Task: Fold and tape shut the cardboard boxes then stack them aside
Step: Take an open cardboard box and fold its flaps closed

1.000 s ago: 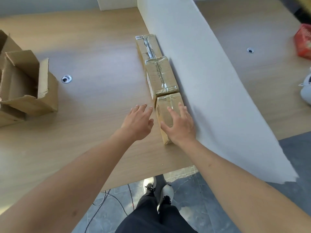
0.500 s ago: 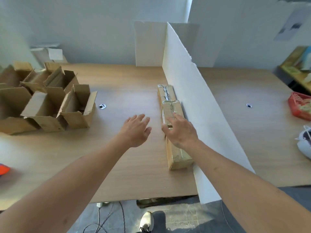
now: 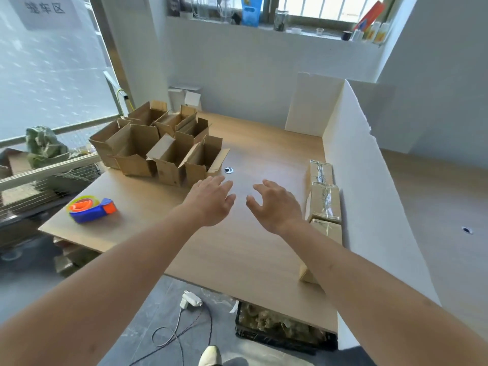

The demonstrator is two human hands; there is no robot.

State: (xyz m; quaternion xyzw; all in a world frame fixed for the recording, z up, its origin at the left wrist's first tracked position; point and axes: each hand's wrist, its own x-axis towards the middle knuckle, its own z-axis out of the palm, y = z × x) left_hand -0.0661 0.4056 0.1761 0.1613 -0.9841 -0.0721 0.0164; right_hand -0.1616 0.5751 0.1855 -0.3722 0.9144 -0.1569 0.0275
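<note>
Three taped-shut cardboard boxes [image 3: 325, 202] lie in a row against the white divider board [image 3: 361, 186] on the right of the wooden table [image 3: 237, 249]. Several open, unfolded cardboard boxes [image 3: 169, 157] stand clustered at the table's far left. A blue and orange tape dispenser [image 3: 91, 209] lies near the left edge. My left hand [image 3: 211, 200] and my right hand [image 3: 277, 204] hover over the middle of the table, fingers spread and relaxed, holding nothing. The right hand is a short way left of the taped row; my right forearm hides part of the nearest box.
A round cable hole [image 3: 228, 170] sits in the tabletop just beyond my left hand. A white adapter and cables [image 3: 190, 302] lie on the floor below the front edge, beside a black crate [image 3: 280, 328]. A wire rack [image 3: 47, 175] stands to the left of the table.
My right hand has come off the nearest taped box and both hands have moved left toward the table's middle. The view has lifted and swung left, bringing the open boxes and tape dispenser into sight.
</note>
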